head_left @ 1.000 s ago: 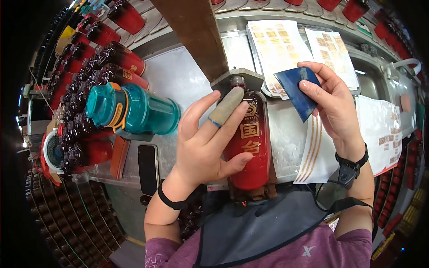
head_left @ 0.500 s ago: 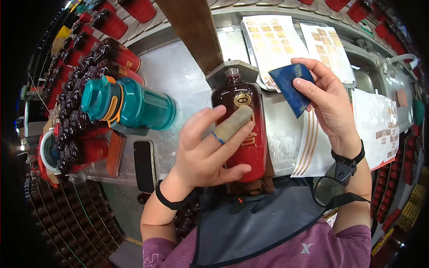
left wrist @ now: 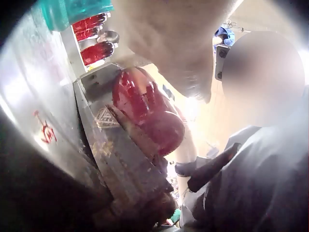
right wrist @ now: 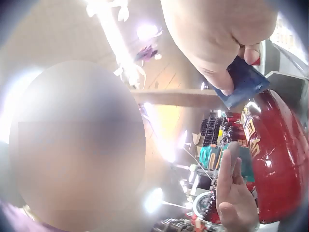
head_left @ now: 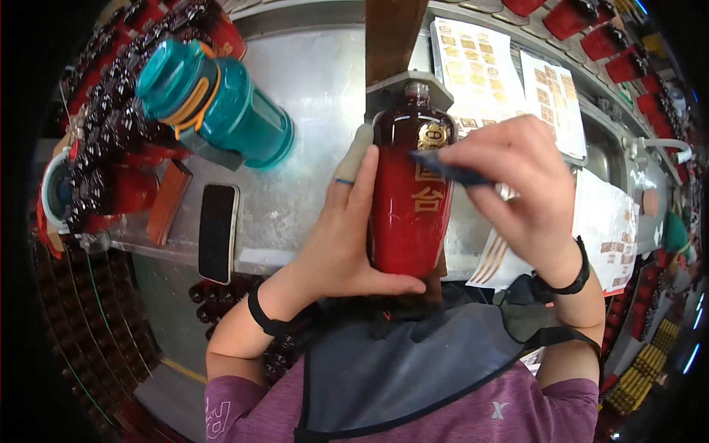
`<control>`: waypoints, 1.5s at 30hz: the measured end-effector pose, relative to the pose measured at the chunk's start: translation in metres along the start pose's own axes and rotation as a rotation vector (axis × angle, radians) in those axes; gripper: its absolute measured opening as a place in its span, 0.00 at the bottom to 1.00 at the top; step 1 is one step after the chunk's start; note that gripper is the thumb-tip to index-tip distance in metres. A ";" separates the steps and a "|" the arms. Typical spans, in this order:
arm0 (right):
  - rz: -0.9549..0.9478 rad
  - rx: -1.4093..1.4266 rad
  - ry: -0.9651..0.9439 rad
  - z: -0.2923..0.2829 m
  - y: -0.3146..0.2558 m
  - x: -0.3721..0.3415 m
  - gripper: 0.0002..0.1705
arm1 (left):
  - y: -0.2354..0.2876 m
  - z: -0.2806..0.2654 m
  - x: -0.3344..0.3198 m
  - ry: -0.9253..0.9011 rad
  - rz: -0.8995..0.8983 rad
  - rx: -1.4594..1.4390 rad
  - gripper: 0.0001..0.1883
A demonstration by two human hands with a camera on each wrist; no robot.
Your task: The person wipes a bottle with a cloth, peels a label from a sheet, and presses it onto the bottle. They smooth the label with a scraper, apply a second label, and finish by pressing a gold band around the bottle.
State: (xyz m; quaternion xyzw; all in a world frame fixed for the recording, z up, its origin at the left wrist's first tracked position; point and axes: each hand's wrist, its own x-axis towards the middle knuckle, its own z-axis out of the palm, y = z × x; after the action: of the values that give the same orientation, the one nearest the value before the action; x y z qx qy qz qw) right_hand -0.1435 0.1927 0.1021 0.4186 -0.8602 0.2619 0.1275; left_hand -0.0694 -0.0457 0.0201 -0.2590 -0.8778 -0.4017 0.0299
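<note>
A glossy glass bottle (head_left: pixel 402 229), shading from near-black shoulders to bright red, is lying on its back with its neck in the notch of a dull metal bracket (head_left: pixel 436 92). Raised gold lettering (head_left: pixel 427 199) and a round gold emblem are running down its face. The left hand (head_left: pixel 336 236) is resting along the bottle's left side, fingers nearly straight and thumb spread across the base end; a matte, greyish sleeve (head_left: pixel 357 155) is covering one finger. The right hand (head_left: pixel 528 184) is pinching a thin, smooth blue sheet (head_left: pixel 461 173) between curled fingers and thumb, its edge hovering over the lettering; whether it is touching the glass is unclear. Beyond the bracket, a brown wooden post (head_left: pixel 394 37) is rising. Leftward, a translucent teal drinking bottle (head_left: pixel 247 111) and a flat black phone (head_left: pixel 219 232) are lying on the scuffed metal bench (head_left: pixel 310 66); gold-printed paper (head_left: pixel 480 70) is lying to the right.
</note>
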 end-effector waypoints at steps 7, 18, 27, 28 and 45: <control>0.039 0.318 -0.301 -0.001 -0.035 -0.018 0.16 | -0.006 0.020 -0.003 0.065 -0.011 -0.234 0.81; -0.218 0.282 -0.382 0.005 -0.042 -0.017 0.18 | -0.017 0.040 -0.007 0.166 0.016 -0.157 0.77; -0.261 0.250 -0.244 0.012 -0.039 -0.031 0.18 | -0.025 0.044 -0.005 0.179 0.068 -0.128 0.83; -0.158 0.404 -0.311 0.014 -0.043 -0.032 0.15 | -0.023 0.042 -0.006 0.179 0.068 -0.128 0.83; -0.208 -0.129 -0.083 0.004 -0.029 -0.021 0.27 | -0.015 0.031 -0.008 0.086 -0.027 -0.251 0.78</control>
State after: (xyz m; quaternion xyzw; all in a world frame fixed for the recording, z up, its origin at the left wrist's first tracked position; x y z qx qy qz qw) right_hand -0.1077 0.1889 0.0994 0.5071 -0.8317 0.1736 0.1450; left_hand -0.0649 -0.0350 -0.0133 -0.2315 -0.8220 -0.5196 0.0292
